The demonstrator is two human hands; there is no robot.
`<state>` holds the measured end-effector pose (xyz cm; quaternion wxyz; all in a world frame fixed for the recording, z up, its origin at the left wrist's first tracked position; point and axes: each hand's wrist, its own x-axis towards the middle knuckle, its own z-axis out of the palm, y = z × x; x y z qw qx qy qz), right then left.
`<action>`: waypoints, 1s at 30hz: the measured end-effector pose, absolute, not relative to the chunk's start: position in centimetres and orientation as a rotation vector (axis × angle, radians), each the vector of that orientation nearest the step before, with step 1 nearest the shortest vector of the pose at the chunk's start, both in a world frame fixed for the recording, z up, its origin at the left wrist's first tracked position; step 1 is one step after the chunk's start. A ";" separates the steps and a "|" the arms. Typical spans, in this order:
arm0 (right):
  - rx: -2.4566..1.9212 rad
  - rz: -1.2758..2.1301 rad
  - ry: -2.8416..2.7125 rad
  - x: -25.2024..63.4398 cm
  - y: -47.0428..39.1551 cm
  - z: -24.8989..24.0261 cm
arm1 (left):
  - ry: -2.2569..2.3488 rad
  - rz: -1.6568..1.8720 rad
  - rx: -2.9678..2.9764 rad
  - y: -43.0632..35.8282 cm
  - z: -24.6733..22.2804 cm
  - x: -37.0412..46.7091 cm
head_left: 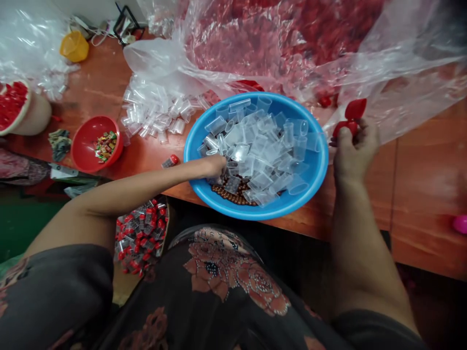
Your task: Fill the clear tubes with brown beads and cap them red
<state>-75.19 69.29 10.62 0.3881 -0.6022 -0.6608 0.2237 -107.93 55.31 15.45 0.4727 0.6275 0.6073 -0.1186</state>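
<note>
A blue basin [255, 214] at the table's front edge holds many clear plastic tubes [262, 146], with round brown balls [229, 194] under them at the near side. My left hand [216, 167] reaches over the left rim into the tubes just above the balls, its fingers curled and their tips hidden; what they hold cannot be made out. To the right of the basin, my right hand [355, 143] is raised with a red flip cap [354, 109] between thumb and fingers, the lid standing up.
Clear tubes [156, 112] lie left of the basin beside a capped tube [170, 161]. Farther left stand a red bowl [78, 146] of small wrapped pieces and a white bucket [36, 116] of red caps. Behind is a plastic bag [255, 43] of red pieces; filled tubes [142, 233] sit below.
</note>
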 end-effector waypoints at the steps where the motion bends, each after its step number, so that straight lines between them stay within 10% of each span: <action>1: -1.471 0.669 -1.546 -75.1 68.2 10.8 | 1.481 -0.254 1.510 55.1 15.1 -107.8; 30: -1.236 1.140 -0.815 -76.7 63.7 11.4 | 1.107 0.670 0.674 50.9 19.7 -108.4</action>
